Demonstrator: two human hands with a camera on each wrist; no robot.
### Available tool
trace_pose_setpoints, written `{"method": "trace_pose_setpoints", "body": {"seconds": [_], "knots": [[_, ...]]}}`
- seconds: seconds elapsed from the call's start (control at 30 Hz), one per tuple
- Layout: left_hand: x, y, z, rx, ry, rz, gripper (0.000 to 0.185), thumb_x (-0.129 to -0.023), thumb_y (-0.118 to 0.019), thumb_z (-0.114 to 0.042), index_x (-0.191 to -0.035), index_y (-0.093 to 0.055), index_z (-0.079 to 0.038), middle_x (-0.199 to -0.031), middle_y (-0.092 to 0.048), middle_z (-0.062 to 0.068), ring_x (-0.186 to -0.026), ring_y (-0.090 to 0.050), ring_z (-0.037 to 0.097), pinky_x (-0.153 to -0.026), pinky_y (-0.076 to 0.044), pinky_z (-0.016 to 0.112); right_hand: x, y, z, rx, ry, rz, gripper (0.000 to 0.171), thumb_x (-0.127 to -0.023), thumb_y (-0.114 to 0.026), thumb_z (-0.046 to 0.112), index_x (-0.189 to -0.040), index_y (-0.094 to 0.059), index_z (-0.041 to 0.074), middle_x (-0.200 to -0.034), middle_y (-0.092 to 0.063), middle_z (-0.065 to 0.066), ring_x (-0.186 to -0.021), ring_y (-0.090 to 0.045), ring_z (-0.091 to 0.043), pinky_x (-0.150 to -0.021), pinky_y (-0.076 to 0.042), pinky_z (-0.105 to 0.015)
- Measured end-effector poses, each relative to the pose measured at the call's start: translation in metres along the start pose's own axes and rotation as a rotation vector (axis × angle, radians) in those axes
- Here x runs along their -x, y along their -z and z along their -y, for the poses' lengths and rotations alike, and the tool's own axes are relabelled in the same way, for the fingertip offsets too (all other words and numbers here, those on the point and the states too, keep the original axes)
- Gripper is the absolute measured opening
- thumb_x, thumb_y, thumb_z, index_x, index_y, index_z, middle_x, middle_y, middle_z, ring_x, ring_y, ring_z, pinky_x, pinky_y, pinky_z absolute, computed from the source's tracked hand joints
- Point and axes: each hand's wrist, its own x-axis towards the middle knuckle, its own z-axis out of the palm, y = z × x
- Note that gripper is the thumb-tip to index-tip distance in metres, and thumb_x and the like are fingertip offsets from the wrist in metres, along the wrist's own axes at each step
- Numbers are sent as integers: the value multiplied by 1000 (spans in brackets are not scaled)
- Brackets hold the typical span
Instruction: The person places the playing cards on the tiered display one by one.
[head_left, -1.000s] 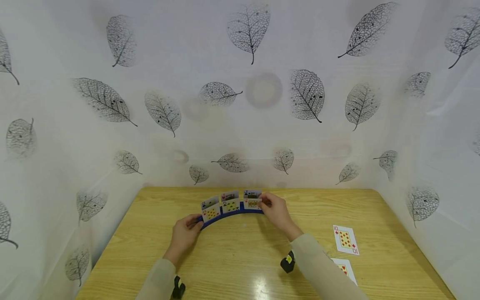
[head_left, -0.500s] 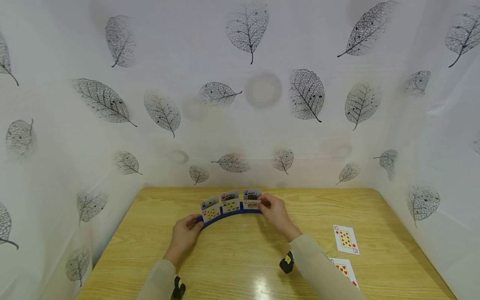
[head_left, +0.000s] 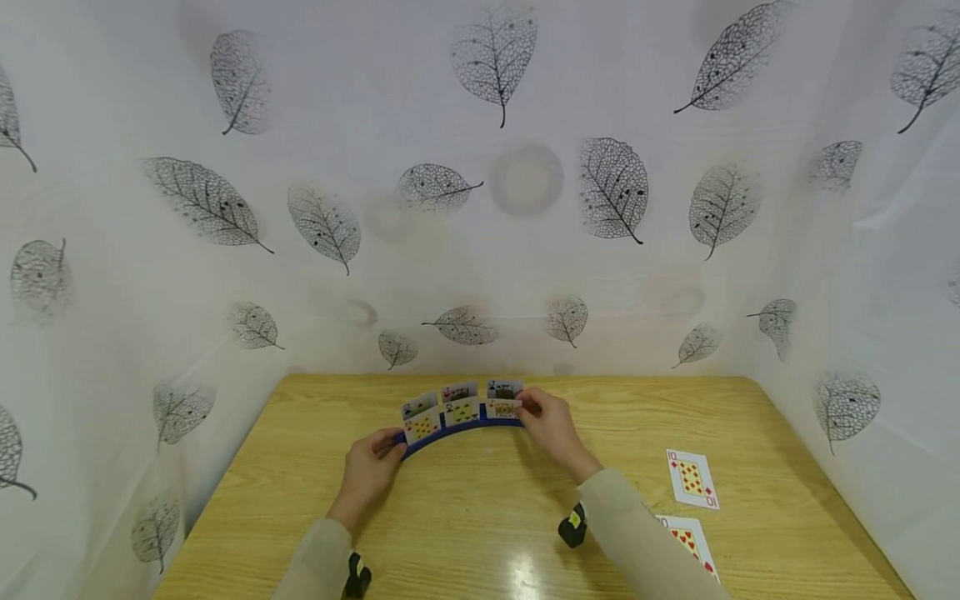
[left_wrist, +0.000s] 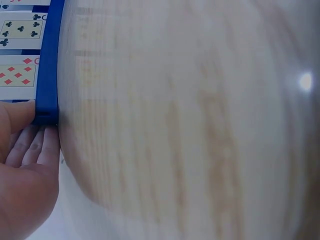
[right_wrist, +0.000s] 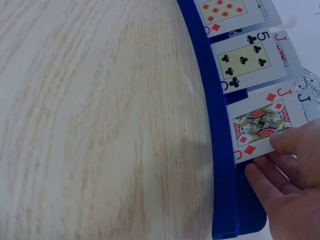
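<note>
One blue rack (right_wrist: 217, 125) curves along the far edge of the bench (head_left: 465, 517); left hand (head_left: 371, 468) grips its left end, right hand (head_left: 557, 429) pinches the diamond jack (right_wrist: 260, 120) toward its right.

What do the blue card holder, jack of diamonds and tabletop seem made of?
Blue card holder: probably plastic, smooth and evenly coloured with a slight sheen.
Jack of diamonds: likely card stock, possibly coated; thin, crisply printed.
Tabletop: wood or wood-look laminate, glossy; grain streaks and a bright reflection show.

Curtained booth (head_left: 885, 275): leaf-print sheeting (head_left: 435, 275) on three sides of a wooden table (head_left: 465, 521)
</note>
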Motion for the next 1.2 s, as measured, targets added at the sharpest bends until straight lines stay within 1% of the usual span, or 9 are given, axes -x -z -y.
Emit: {"method": "trace_pose_setpoints", "body": {"seconds": [0.2,0.4,0.53,0.73,0.9,1.1,1.2], "knots": [[0,0,0,-8,0,-3,32,-100,-68,0,-132,-69,3,-128,-72,25,-120,-71,38,-100,-62,39,0,0,0,7,14,-15,13,-96,-73,0,-109,-75,3,-100,-76,-9,-94,-71,-22,-81,-64,-33],[-1,0,-1,-6,1,-3,33,-100,-69,0,-132,-69,3,-128,-72,25,-120,-71,38,-100,-62,38,0,-2,-2,12,6,-25,11,-96,-74,2,-106,-76,4,-99,-76,-8,-93,-71,-21,-81,-64,-35],[-1,0,-1,-2,4,-3,32,-100,-68,0,-132,-69,3,-128,-72,25,-121,-71,38,-100,-62,38,0,-1,-1,20,13,-31,11,-95,-75,2,-106,-76,4,-98,-77,-8,-92,-72,-21,-81,-64,-34],[0,0,0,-20,4,-4,32,-100,-68,-1,-132,-70,2,-127,-72,24,-120,-71,38,-100,-62,39,1,-1,-1,29,14,-28,10,-95,-75,2,-105,-76,3,-97,-77,-8,-90,-72,-20,-78,-64,-31],[0,0,0,-22,0,-6,32,-100,-69,-1,-131,-70,2,-127,-73,24,-119,-71,38,-99,-62,39,1,-1,-1,45,16,-26,11,-96,-74,2,-106,-76,1,-96,-77,-9,-89,-72,-20,-77,-64,-32],[0,-1,2,-18,-10,-9,31,-99,-69,0,-130,-70,3,-126,-73,25,-118,-72,39,-98,-63,39,1,1,1,41,-21,-31,14,-95,-75,3,-109,-76,2,-99,-77,-9,-92,-72,-22,-82,-65,-36],[-1,0,1,-19,-9,-12,31,-99,-69,-1,-130,-70,3,-126,-73,25,-119,-71,39,-99,-62,39,2,3,3,47,-22,-32,15,-95,-75,4,-109,-75,3,-100,-77,-9,-94,-72,-23,-84,-65,-38]]}}
